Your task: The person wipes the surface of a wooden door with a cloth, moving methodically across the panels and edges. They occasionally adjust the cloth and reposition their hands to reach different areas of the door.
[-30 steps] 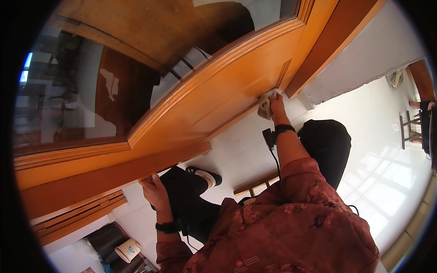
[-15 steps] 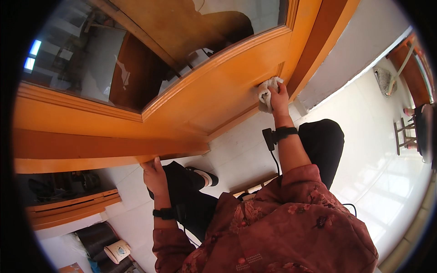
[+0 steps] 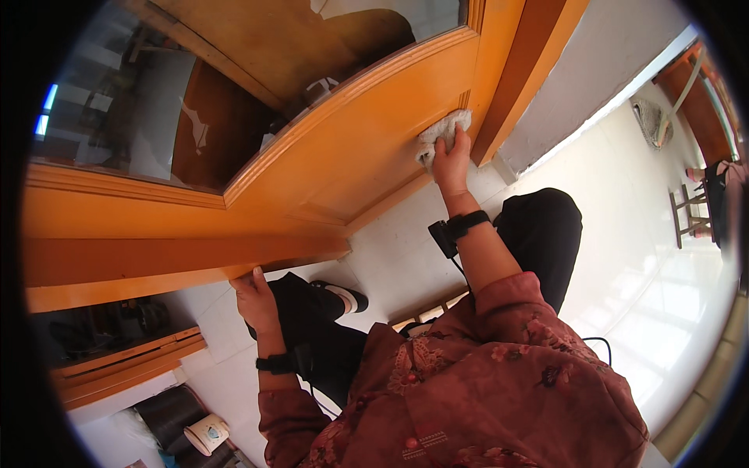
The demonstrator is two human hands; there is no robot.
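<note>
My right hand [image 3: 450, 162] is closed around a crumpled whitish cloth [image 3: 445, 132]. It presses the cloth against the lower panel [image 3: 382, 168] of an orange-brown wooden door, near the panel's right end. My left hand [image 3: 256, 300] grips the edge of the door [image 3: 187, 269] at the lower left; the thumb shows, while some fingers are partly hidden. Above the panel is a framed glass pane [image 3: 226, 132] with reflections in it. Each wrist wears a black strap, and a small black device [image 3: 443, 238] sits on the right one.
Beneath me is a low wooden stool [image 3: 429, 306], mostly covered. A wooden drawer unit [image 3: 129, 363] and a paper cup [image 3: 207, 434] are at the lower left. A white wall [image 3: 577, 86] borders the door. Far right, another person [image 3: 722, 195] is beside a small stool [image 3: 683, 214].
The whole view has shifted, so the door sits a little further left and up. My right hand and the cloth have moved slightly along the panel. My left hand stays on the door's edge.
</note>
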